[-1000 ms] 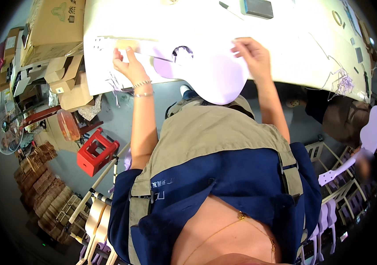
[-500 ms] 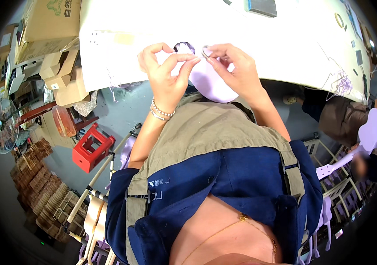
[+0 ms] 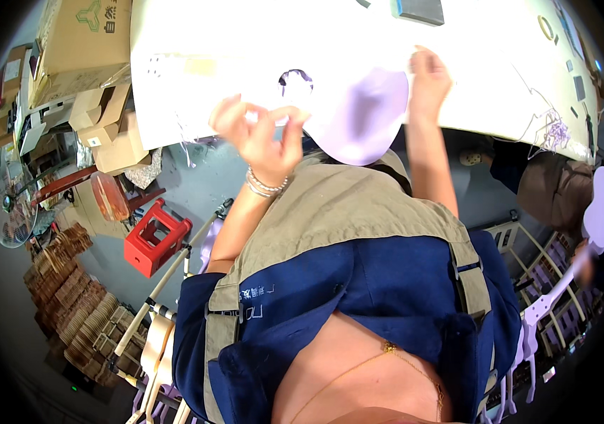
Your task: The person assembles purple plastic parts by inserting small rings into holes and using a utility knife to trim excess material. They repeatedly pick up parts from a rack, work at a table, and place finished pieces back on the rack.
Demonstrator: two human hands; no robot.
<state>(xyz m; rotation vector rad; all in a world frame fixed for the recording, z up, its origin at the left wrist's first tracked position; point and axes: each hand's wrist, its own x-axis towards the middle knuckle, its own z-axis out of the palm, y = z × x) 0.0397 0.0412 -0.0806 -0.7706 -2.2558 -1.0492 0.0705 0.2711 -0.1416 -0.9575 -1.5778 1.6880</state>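
A smooth lilac ukulele-like body [image 3: 379, 113] lies at the near edge of the white table, partly overhanging it, its far part washed out by glare. My left hand [image 3: 263, 134] is raised to its left, with thumb and forefinger pinched together; whatever is between them is too small and blurred to name. Beyond the body's right edge, my right hand [image 3: 429, 81] has its fingers drawn together and smeared by motion; its contents cannot be made out. Between the hands, a dark-edged ring [image 3: 295, 83] lies on the table.
The white table [image 3: 224, 106] carries a dark block [image 3: 420, 11], a tape roll [image 3: 545, 28] and tangled lilac strips [image 3: 555, 133]. Cardboard boxes [image 3: 104, 120] and a red stool [image 3: 157, 238] stand left. Another person [image 3: 553, 180] is at right, near a lilac ukulele [image 3: 563, 283].
My hands have moved apart; the right went right and away from me, and the thin loop at its fingertips no longer shows. More of the lilac body is exposed. The ukulele at right has shifted.
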